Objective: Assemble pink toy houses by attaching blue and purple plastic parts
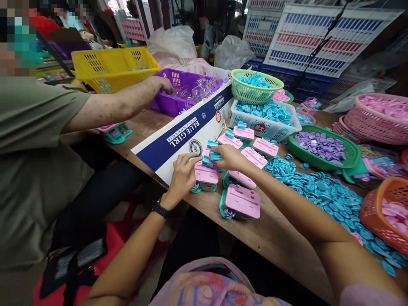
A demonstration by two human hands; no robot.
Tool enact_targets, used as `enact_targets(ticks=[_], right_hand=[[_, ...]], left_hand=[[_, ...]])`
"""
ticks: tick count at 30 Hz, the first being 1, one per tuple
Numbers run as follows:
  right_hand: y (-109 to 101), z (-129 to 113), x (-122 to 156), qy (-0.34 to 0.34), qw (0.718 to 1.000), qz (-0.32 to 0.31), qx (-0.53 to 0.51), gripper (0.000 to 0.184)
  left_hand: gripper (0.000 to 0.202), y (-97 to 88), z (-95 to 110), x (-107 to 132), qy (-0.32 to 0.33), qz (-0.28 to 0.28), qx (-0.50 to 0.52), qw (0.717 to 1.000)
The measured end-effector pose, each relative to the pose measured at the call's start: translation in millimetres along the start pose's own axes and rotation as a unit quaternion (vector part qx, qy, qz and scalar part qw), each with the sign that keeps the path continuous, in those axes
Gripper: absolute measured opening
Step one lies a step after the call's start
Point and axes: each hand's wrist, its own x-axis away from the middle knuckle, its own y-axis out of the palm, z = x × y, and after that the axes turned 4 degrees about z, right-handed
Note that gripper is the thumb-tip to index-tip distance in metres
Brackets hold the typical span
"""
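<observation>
My right hand (230, 156) is closed on a small light-blue plastic piece (215, 156) above the cluster of toy units. Beside it, my left hand (184, 172) wears a dark wristband and has its fingers apart. Its index finger reaches towards another blue piece (207, 161) on top of a pink-lidded toy unit (206, 175); whether it touches is unclear. Several similar units with pink tops and green bases stand around my hands, including a pink-lidded unit (242, 202) near the table edge. Blue pieces also sit on the farther units, such as one blue piece (241, 125).
A cardboard divider (181, 140) runs along the left. Beyond it, a co-worker's hand (164, 85) reaches into a purple crate (165, 104). Blue pieces fill a white basket (277, 132). Loose blue discs (325, 191), a green basket (355, 157) and an orange basket (371, 208) lie right.
</observation>
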Motion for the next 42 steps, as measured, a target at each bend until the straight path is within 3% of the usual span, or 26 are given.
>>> enact_targets(ticks=[5,11,17,24,27,30,37,42], right_hand=[[7,-12,-6,0.01,1.0,-0.013,0.018,0.009],[10,-23,-10,0.011,0.998,-0.039,0.055,0.009],[9,-28,-5,-0.015,0.996,-0.025,0.084,0.006],[14,-36,0,0.011,0.996,-0.016,0.083,0.008],[9,-33,-4,0.03,0.996,-0.039,0.08,0.002],[6,-26,-11,0.019,0.996,-0.07,0.056,0.007],[11,-15,-20,-0.01,0.997,-0.056,-0.046,0.01],[5,-12,-26,-0.01,0.994,-0.091,-0.062,0.022]], left_hand=[[0.056,-2.7,-9,11,0.039,-0.048,-0.057,0.996],[0.056,-9.1,-17,15,0.079,-0.058,-0.085,0.992],[0.061,-10.4,-20,20,0.098,-0.074,-0.103,0.987],[0.057,-13.5,-24,20,0.102,-0.071,-0.089,0.988],[0.061,-12.6,-21,19,0.111,-0.072,-0.097,0.987],[0.063,-12.8,-19,17,0.128,-0.071,-0.113,0.983],[0.064,-16.0,-19,16,0.118,-0.078,-0.121,0.983],[0.061,-16.6,-18,13,0.143,-0.082,-0.141,0.976]])
